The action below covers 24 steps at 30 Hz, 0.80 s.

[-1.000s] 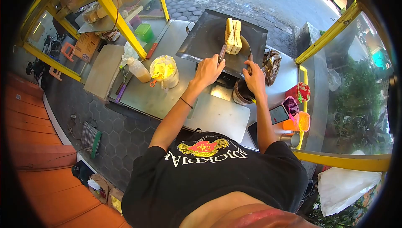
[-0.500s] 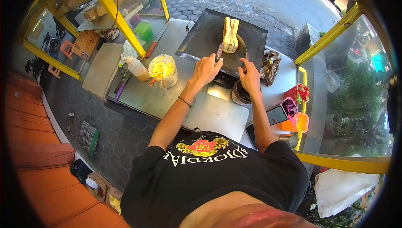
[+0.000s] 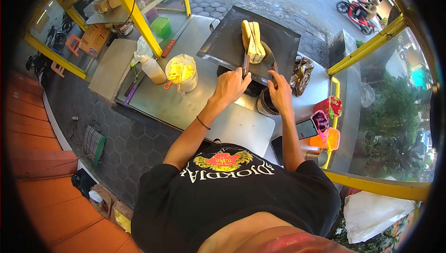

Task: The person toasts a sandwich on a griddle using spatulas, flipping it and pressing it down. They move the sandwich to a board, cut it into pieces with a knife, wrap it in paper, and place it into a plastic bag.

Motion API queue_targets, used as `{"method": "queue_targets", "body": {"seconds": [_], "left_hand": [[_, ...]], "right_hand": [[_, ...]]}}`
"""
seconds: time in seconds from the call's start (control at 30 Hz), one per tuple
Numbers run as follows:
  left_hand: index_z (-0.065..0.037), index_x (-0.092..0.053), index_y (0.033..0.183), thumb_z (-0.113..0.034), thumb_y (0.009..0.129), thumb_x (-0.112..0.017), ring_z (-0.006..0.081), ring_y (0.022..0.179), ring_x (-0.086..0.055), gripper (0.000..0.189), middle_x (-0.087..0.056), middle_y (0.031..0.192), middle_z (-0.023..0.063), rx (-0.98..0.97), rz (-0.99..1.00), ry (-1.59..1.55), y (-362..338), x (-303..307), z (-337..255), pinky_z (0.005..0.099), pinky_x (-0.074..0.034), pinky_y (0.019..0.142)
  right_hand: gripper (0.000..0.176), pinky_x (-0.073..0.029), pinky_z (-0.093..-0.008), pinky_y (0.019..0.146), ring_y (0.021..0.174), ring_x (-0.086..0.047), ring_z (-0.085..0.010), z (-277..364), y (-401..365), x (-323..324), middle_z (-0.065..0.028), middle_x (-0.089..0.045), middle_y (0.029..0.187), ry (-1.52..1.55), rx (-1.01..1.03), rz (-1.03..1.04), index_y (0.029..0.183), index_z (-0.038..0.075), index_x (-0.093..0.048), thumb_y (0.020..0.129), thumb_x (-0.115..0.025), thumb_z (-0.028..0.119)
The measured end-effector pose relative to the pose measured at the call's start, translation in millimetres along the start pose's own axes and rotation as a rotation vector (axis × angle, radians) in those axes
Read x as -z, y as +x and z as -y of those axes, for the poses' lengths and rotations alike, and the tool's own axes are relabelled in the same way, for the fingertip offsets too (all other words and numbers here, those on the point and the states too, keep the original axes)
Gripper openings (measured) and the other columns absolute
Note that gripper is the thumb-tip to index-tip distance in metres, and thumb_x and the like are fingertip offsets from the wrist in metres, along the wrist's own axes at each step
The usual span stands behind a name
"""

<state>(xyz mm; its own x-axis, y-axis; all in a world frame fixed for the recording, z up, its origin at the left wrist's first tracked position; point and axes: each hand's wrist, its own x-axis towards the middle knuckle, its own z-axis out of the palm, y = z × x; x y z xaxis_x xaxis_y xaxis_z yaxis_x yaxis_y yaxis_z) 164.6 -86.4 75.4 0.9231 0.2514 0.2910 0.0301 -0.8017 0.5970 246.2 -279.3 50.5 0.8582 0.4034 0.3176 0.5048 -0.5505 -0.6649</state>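
Toasting bread (image 3: 253,42), stacked slices stood on edge with pale filling lines between them, rests on the black griddle plate (image 3: 223,39). My left hand (image 3: 231,87) is closed round the handle of a spatula (image 3: 245,63), which reaches up along the bread's left side; much of its blade is hidden. In my right hand (image 3: 280,94) is a second spatula (image 3: 269,54), its broad curved dark blade standing at the bread's right side. Both hands are over the near edge of the plate.
Left of the plate stand a tub of yellow spread (image 3: 182,74), a squeeze bottle (image 3: 153,70) and a red-handled knife (image 3: 169,48). To the right are a crumpled brown wrapper (image 3: 301,74), a phone (image 3: 307,129) and an orange container (image 3: 331,139). Yellow posts (image 3: 137,14) frame the cart.
The bread looks slightly more tilted, leaning left at the top. Both hands and spatulas stay beside it with little movement. The camera view has shifted a little, and motorbikes have entered on the road.
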Motion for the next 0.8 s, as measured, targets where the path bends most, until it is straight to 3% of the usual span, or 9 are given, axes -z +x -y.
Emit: {"method": "queue_targets", "body": {"seconds": [0.27, 0.47, 0.6, 0.8], "left_hand": [[0.003, -0.060, 0.080, -0.032, 0.098, -0.055, 0.0407, 0.058, -0.063, 0.040, -0.060, 0.058, 0.0205, -0.059, 0.077, -0.130, -8.9, -5.5, -21.8, 0.0490, -0.050, 0.060], [0.004, -0.060, 0.084, -0.032, 0.098, -0.055, 0.0420, 0.061, -0.064, 0.039, -0.061, 0.060, 0.0226, -0.106, 0.067, -0.171, 8.5, -30.2, -19.0, 0.0498, -0.050, 0.061], [0.005, -0.059, 0.086, -0.033, 0.098, -0.054, 0.0442, 0.064, -0.064, 0.041, -0.061, 0.064, 0.0252, -0.096, 0.083, -0.139, 25.9, -39.1, -12.1, 0.0519, -0.050, 0.063], [0.004, -0.060, 0.085, -0.036, 0.099, -0.052, 0.0377, 0.065, -0.068, 0.044, -0.067, 0.063, 0.0179, -0.063, 0.077, -0.122, 53.5, -36.8, 12.6, 0.0481, -0.053, 0.068]], "right_hand": [[0.033, -0.049, -0.0395, 0.078, 0.082, -0.062, -0.0313, -19.8, -29.1, 23.2, -0.0152, -0.063, 0.094, 0.068, -0.092, -0.037, 0.124, 0.010, -0.063, 0.091, -0.063, 0.011], [0.032, -0.049, -0.0411, 0.077, 0.081, -0.061, -0.0310, -30.0, -29.0, 23.4, -0.0151, -0.062, 0.090, 0.033, -0.183, -0.079, 0.123, 0.008, -0.063, 0.091, -0.064, 0.011], [0.031, -0.048, -0.0423, 0.076, 0.081, -0.062, -0.0322, -33.9, -10.0, 16.6, -0.0150, -0.062, 0.089, -0.070, -0.079, -0.151, 0.122, 0.007, -0.063, 0.091, -0.064, 0.012], [0.032, -0.048, -0.0448, 0.074, 0.079, -0.061, -0.0326, -31.1, 25.5, -12.2, -0.0143, -0.059, 0.086, -0.120, -0.056, -0.132, 0.122, 0.010, -0.064, 0.090, -0.065, 0.013]]}}
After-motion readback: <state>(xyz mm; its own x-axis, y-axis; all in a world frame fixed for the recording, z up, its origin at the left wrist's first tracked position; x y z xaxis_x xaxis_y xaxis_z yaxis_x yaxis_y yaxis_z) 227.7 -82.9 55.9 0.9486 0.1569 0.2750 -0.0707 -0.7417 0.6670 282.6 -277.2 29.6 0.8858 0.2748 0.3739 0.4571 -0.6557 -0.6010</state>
